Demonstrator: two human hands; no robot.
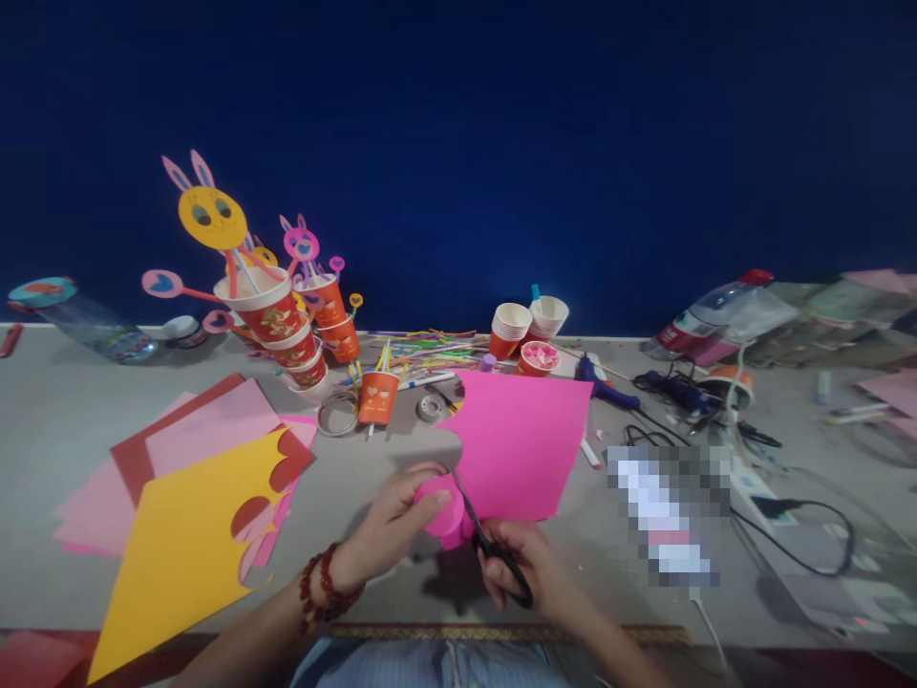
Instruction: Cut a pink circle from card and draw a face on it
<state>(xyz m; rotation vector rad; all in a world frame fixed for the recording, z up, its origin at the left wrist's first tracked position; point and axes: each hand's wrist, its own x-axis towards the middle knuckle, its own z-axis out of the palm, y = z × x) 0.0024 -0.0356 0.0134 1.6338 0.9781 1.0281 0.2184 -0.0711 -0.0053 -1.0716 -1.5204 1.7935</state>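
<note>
My left hand [393,527] pinches a small rounded piece of pink paper [438,511] near the table's front edge. My right hand [522,566] grips black-handled scissors [494,549], whose blades point up and left into the pink paper. A large pink sheet [522,441] lies just beyond both hands and joins the piece being cut. A red bead bracelet sits on my left wrist.
A yellow sheet [182,549] with cut-out curves lies over pink and red sheets at the left. Red paper cups with bunny faces [276,315] stand at the back, with straws, tape rolls, stacked cups [510,330], a blue glue gun [606,387], cables and a plastic bottle [716,311] to the right.
</note>
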